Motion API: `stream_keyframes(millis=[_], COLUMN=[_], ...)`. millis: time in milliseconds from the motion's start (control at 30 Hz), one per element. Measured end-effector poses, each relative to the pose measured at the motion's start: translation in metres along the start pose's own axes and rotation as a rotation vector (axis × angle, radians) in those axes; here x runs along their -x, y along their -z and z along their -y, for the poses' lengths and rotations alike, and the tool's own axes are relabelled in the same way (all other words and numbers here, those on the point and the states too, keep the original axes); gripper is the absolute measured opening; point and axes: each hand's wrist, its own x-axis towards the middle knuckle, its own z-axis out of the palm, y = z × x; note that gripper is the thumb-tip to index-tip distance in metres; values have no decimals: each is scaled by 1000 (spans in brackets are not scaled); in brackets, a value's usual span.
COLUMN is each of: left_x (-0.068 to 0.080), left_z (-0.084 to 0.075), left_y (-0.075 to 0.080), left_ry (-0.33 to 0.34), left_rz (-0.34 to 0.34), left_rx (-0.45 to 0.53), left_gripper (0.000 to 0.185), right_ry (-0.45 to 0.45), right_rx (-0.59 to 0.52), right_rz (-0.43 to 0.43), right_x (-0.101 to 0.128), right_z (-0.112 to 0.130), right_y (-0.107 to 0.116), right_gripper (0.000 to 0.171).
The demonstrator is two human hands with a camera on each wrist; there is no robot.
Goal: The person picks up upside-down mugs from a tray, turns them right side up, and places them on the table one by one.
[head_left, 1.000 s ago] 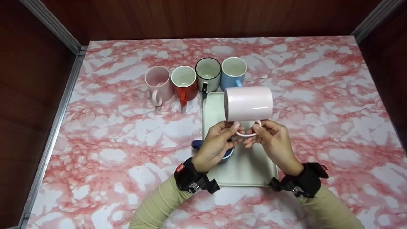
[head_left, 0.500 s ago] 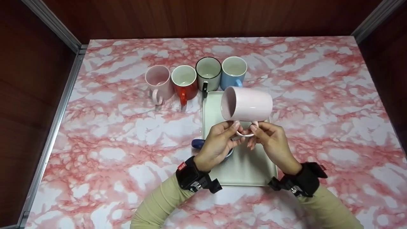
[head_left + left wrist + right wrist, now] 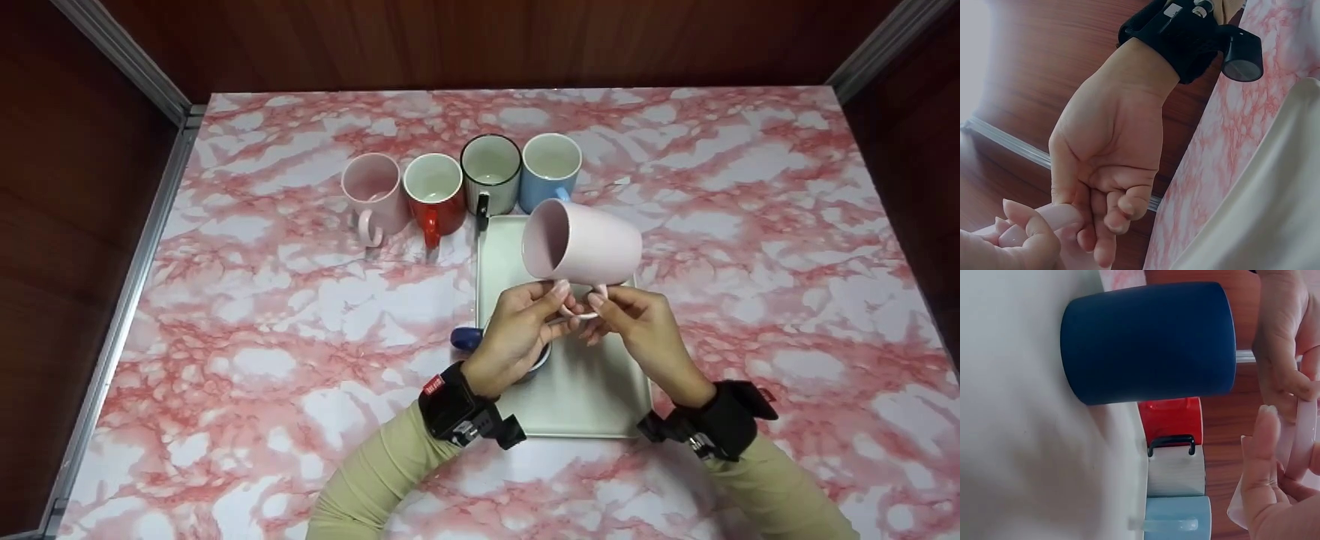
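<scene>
Both hands hold a pale pink mug (image 3: 600,244) by its handle, above a cream tray (image 3: 592,405). The mug lies on its side in the air, mouth turned to the left and handle pointing toward the person. My left hand (image 3: 514,337) pinches the handle's left end between thumb and fingers. At its right end, my right hand (image 3: 652,334) pinches the handle too. Beneath the left hand a dark blue mug (image 3: 1148,343) stands on the tray, mostly hidden in the head view, its blue handle (image 3: 466,338) sticking out to the left.
Behind the tray a row of upright mugs stands on the marbled table (image 3: 262,360): a pink mug (image 3: 382,206), a red mug (image 3: 442,214), a white mug with black rim and handle (image 3: 499,195) and a light blue mug (image 3: 551,187). Brown wooden panels (image 3: 480,45) enclose the table.
The held pink mug has turned so its mouth faces more toward the camera, showing more of the inside. Both hands keep their hold on the handle. The standing mugs and tray stay put.
</scene>
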Motion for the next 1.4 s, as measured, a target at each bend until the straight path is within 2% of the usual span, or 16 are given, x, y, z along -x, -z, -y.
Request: stream_keyframes(millis=[400, 633, 800, 1000, 1233, 1400], left_x=[-4, -10, -16, -27, -40, -50], left_z=[3, 4, 3, -1, -3, -2], left_y=[-5, -11, -19, -32, -46, -52], left_ry=[11, 23, 33, 29, 57, 55], left_rz=[-23, -52, -60, -55, -75, -85], left_rx=[-86, -149, -181, -237, -266, -311], left_gripper=[14, 17, 19, 18, 19, 20], right_ry=[-67, -56, -74, -64, -23, -48], right_rx=[127, 89, 103, 64, 2, 12], right_rz=[74, 10, -28, -89, -95, -143], right_x=[0, 6, 9, 13, 16, 18], right_z=[1, -1, -3, -5, -8, -10], right_y=[15, 35, 47, 59, 72, 74], right_gripper=[28, 29, 33, 33, 32, 33])
